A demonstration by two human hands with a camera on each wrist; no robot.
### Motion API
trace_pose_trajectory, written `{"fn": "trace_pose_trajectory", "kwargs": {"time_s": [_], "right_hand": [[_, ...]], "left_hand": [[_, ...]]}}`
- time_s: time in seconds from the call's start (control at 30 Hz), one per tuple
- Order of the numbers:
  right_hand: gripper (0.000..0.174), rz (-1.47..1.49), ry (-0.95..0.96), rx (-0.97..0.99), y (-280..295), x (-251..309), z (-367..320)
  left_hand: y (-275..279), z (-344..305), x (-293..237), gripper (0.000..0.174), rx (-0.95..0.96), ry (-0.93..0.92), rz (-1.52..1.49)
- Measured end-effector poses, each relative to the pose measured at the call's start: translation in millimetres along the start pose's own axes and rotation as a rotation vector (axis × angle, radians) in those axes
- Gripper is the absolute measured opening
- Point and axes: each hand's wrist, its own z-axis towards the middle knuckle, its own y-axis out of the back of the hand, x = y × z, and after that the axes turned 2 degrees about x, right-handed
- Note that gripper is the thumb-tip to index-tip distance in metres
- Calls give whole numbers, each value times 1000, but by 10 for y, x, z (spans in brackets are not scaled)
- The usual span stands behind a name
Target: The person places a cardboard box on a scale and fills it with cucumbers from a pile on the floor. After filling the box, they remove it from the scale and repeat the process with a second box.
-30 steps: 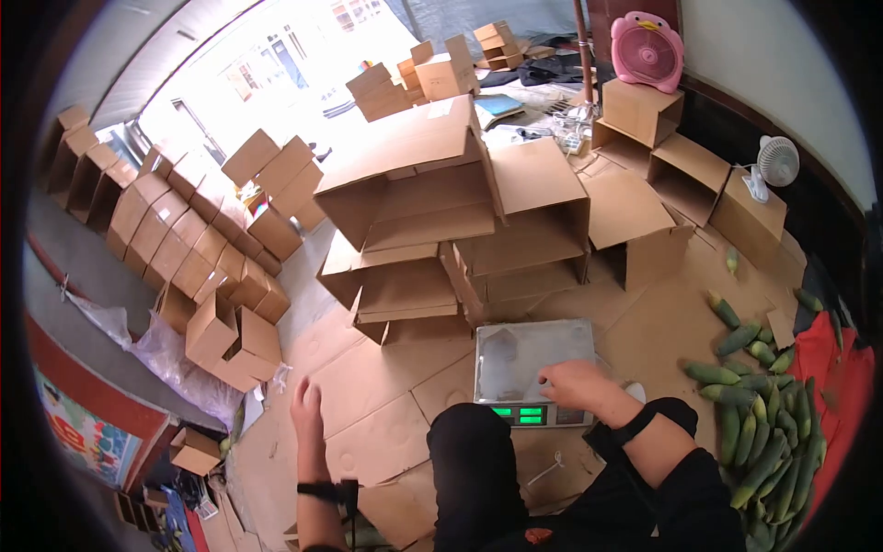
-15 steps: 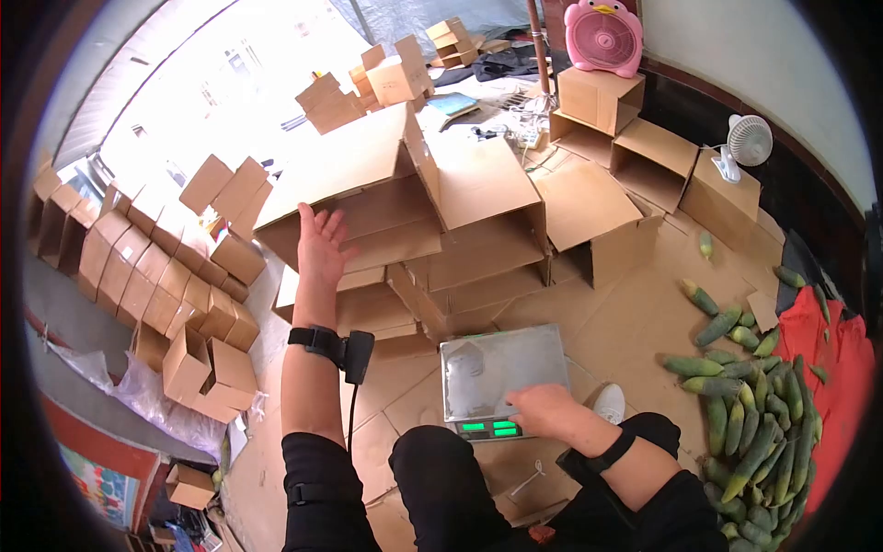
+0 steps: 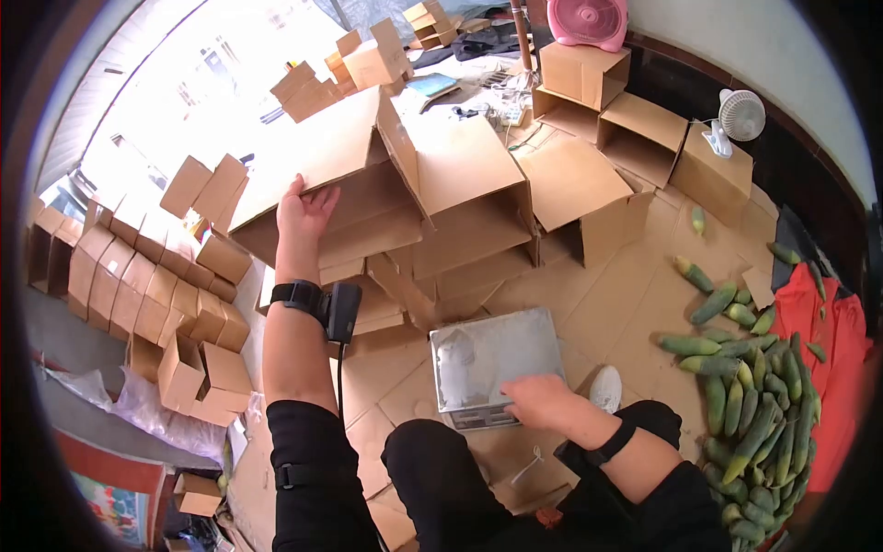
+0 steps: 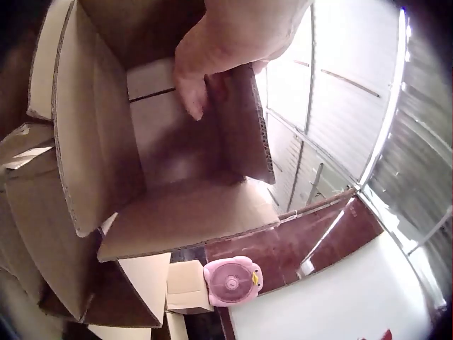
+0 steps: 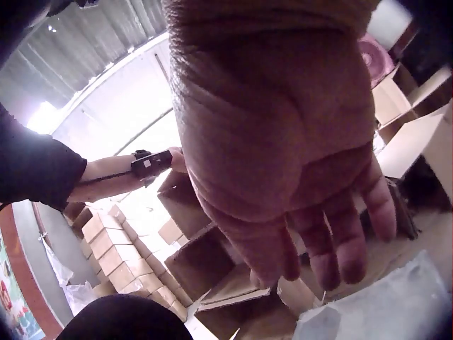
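My left hand [image 3: 305,213] holds the upper panel edge of a large open cardboard box [image 3: 317,143] on top of the box stack. In the left wrist view, a digit of this hand [image 4: 233,35] reaches inside the box, and the panel runs between it and another fingertip outside. My right hand [image 3: 541,402] is at the front right edge of a digital scale [image 3: 497,345] with a grey metal platform. In the right wrist view, its fingers [image 5: 347,251] extend loosely with nothing held.
Further open boxes [image 3: 474,175] support and flank the held one. A heap of green, cucumber-like vegetables [image 3: 759,423] lies at right beside a red cloth [image 3: 828,340]. Rows of boxes [image 3: 120,285] line the left. A pink fan [image 3: 587,20] and a white fan [image 3: 741,115] stand on boxes behind.
My left hand has risen from the lower left to the top box and taken hold of its panel edge. My right hand stays by the scale, whose green digits no longer show.
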Motion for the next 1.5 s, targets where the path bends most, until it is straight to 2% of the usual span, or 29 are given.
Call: {"fn": "trace_pose_trajectory", "kwargs": {"time_s": [0.07,0.2,0.27,0.3,0.43,0.5,0.53,0.6,0.63,0.67,0.73,0.8,0.83,0.87,0.93,1.07,1.13,1.17,1.23,1.33,1.4,1.5], "right_hand": [[24,3,8,4,-32,-8,17],[25,4,-5,11,-48,27,1],[25,10,1,0,-54,12,19],[25,16,4,-13,-73,0,21],[24,10,35,-10,-174,9,25],[22,-19,50,14,-255,46,25],[22,-5,47,29,-291,71,21],[14,-33,111,-49,-389,123,-15],[14,-19,102,-32,-442,134,-40],[18,-21,152,-25,-488,140,-52],[23,-12,194,-14,-535,195,-72],[23,-100,189,68,-559,270,-103],[20,-111,243,-29,-679,247,-100],[20,-104,236,-23,-778,234,-92],[19,-115,193,88,-840,266,-50],[21,-120,187,121,-813,280,-106],[20,-153,181,204,-756,300,-125],[25,-157,133,250,-727,329,-115],[25,-159,132,250,-730,326,-109],[25,-142,98,203,-739,336,-119],[20,-164,142,215,-728,333,-128],[16,-147,164,145,-794,305,-118]], "left_hand": [[-4,-21,21,30,-59,-44,-135],[-35,-395,47,28,-51,-103,-145],[-24,-719,18,26,54,-159,-51],[80,-838,-10,28,164,-163,-12],[49,-1512,-97,33,116,-242,127],[-10,-1812,-90,30,161,-409,229],[17,-1913,-92,30,153,-391,238],[71,-2116,-77,27,260,-451,516],[-78,-2326,-16,12,216,-446,613],[-39,-2408,35,12,218,-428,617],[-16,-2542,112,11,524,-393,1070],[-141,-2657,314,14,719,-495,1363],[-111,-2662,455,18,786,-474,1336],[-109,-2708,561,15,819,-419,1392],[-9,-2700,849,15,888,-380,1422],[199,-2663,1267,18,964,-272,1531],[290,-2646,1425,18,976,-200,1608],[349,-2630,1507,18,980,-184,1630],[460,-2629,1656,19,999,-175,1687],[476,-2682,1752,19,1017,-189,1759],[457,-2743,1746,19,1033,-205,1765],[456,-2781,1750,17,963,-204,1800]]}}
